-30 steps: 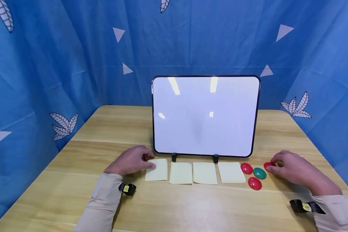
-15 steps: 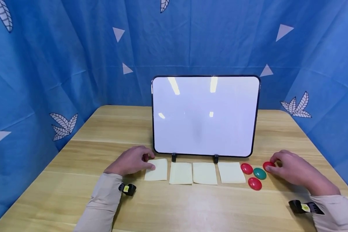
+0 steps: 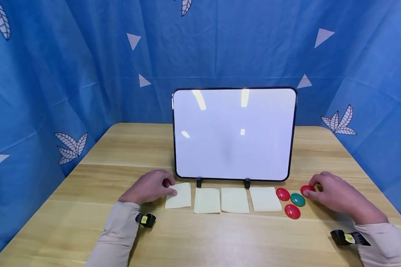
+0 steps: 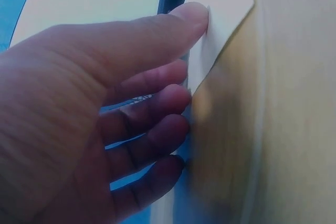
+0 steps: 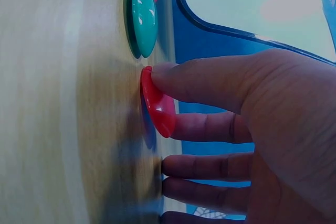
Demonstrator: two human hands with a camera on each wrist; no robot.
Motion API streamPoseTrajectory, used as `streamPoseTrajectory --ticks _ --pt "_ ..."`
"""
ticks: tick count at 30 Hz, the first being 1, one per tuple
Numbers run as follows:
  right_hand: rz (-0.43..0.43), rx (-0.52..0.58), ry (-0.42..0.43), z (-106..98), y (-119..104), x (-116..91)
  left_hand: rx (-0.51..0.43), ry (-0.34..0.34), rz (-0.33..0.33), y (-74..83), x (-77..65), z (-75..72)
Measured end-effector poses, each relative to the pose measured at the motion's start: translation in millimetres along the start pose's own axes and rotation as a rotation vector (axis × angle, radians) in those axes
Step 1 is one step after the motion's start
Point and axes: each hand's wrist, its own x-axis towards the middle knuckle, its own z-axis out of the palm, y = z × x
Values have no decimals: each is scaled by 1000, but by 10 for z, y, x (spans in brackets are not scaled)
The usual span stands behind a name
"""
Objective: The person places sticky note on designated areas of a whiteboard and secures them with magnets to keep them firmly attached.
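Observation:
My left hand (image 3: pixel 150 186) is at the leftmost of several pale yellow sticky notes (image 3: pixel 183 195), its thumb on top and its index finger at the edge. In the left wrist view the thumb and index finger pinch the corner of that note (image 4: pixel 223 9), which bends there. At the right, my right hand (image 3: pixel 334 193) pinches a red round magnet (image 3: pixel 307 190) between thumb and index finger. The right wrist view shows this red magnet (image 5: pixel 157 103) tilted, one side raised off the table. Just left of it lie a green magnet (image 3: pixel 298 200) and two more red magnets (image 3: pixel 292 211).
A black-framed whiteboard (image 3: pixel 234 133) stands upright on small black feet (image 3: pixel 247 183) behind the notes. The wooden table (image 3: pixel 214 241) reaches back to a blue patterned curtain (image 3: pixel 217 44), which also hangs at both sides.
My right hand and its red magnet have shifted slightly left, and more of the magnet shows. My left hand keeps its place on the note. The head view has moved a little.

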Motion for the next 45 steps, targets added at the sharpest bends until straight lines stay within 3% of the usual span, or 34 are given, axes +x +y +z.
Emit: streamPoseTrajectory --ticks 12,31,45 --pt "20 2 -10 5 10 2 24 30 -3 -21 12 16" --pt "20 65 -5 5 -13 22 -17 57 19 -33 6 11" --pt "2 78 68 28 -53 17 -22 91 13 -22 -10 -5"
